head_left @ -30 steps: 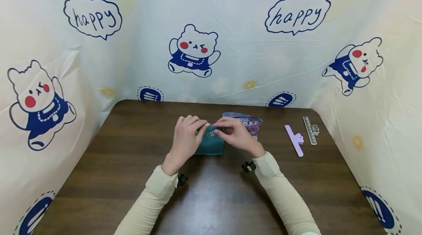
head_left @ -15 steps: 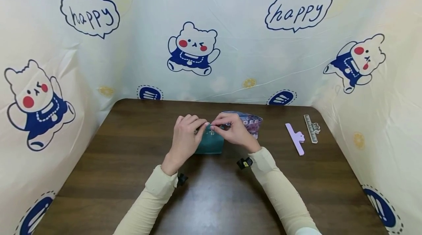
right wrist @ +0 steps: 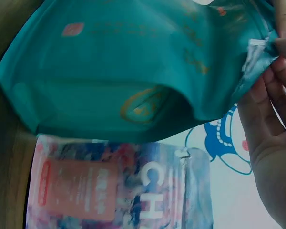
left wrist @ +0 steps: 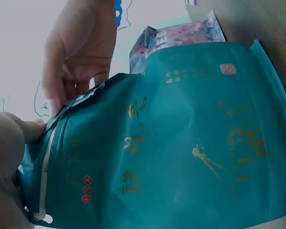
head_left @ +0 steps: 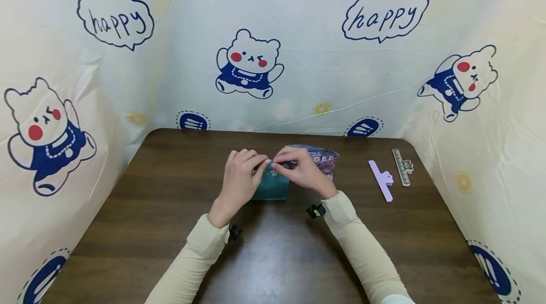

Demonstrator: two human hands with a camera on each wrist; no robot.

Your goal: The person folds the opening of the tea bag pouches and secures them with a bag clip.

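Note:
A teal pouch (head_left: 271,186) with gold lettering stands in front of me near the table's middle, and both hands are at its top edge. My left hand (head_left: 241,174) pinches the left part of that edge. With thumb and forefinger, my right hand (head_left: 304,167) pinches it just to the right; the fingertips nearly meet in the head view. A pale seal line (left wrist: 46,167) runs along the pouch top in the left wrist view, and its edge looks crumpled. Behind it, to the right, stands a purple-pink printed pouch (head_left: 328,164), partly hidden by my right hand.
A lilac sealing clip (head_left: 381,181) and a clear clip with ruler marks (head_left: 402,168) lie at the right of the brown wooden table (head_left: 170,228). A printed cloth (head_left: 298,48) hangs around the table's back and sides.
My right hand has shifted slightly left along the pouch's top edge, bringing its fingertips closer to my left hand's. My left hand, the clips and the purple-pink pouch stay essentially in place.

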